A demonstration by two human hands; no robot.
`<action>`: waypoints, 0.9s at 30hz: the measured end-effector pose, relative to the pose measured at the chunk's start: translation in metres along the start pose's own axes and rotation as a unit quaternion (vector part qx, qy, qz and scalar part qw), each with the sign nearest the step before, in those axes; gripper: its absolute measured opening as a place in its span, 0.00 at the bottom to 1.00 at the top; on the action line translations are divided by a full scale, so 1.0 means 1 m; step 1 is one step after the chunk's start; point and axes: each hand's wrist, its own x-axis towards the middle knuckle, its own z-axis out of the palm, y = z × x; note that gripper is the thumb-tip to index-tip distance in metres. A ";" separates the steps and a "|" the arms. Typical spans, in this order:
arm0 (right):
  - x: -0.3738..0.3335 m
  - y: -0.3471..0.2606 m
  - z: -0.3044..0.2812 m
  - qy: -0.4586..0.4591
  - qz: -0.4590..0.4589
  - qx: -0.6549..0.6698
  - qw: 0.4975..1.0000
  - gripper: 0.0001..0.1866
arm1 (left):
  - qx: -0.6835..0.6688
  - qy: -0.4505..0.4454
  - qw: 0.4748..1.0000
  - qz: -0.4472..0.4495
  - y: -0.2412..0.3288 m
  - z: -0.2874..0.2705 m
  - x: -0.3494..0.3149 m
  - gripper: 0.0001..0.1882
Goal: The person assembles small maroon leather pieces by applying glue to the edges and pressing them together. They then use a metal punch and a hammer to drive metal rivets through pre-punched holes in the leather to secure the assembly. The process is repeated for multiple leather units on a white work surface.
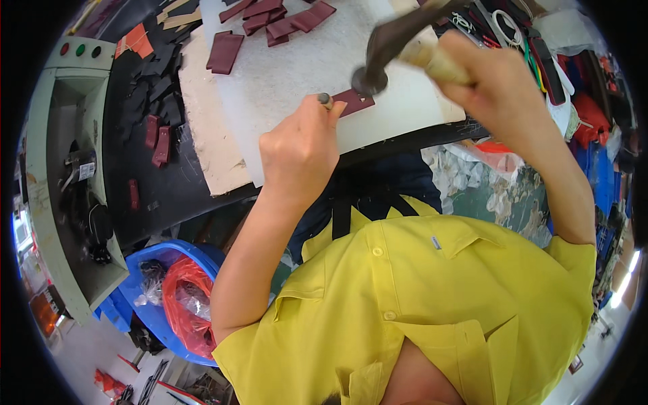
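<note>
My left hand (298,147) is closed around a short rod-shaped tool, likely a punch (325,100), whose round metal end sticks up past the fingers. Under and beside that fist lies a maroon leather strip (359,104) on the white board (297,67); a small hole shows near its far edge. In my right hand (489,88) is a hammer (395,37), gripped by its pale wrapped handle. The hammer's round face appears over the strip, just right of the tool's end. The tool's lower tip is hidden by my left hand.
Maroon leather pieces (225,52) lie at the board's far side. Black scraps (158,88) and several small maroon pieces (160,146) lie on the dark table at left. A grey metal cabinet (57,182) and a blue bin (152,314) flank it. Tools (543,61) crowd the far right.
</note>
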 end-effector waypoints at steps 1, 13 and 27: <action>0.008 -0.013 -0.014 0.048 0.068 0.074 0.994 0.10 | 0.014 -0.013 1.000 -0.005 0.000 -0.001 -0.002 0.08; 0.004 0.005 0.005 0.001 0.012 -0.042 0.999 0.13 | -0.017 -0.024 0.999 -0.012 0.002 -0.002 0.002 0.09; -0.008 -0.010 0.035 -0.049 -0.035 -0.036 0.998 0.13 | -0.067 -0.026 0.996 -0.058 -0.005 -0.007 -0.001 0.04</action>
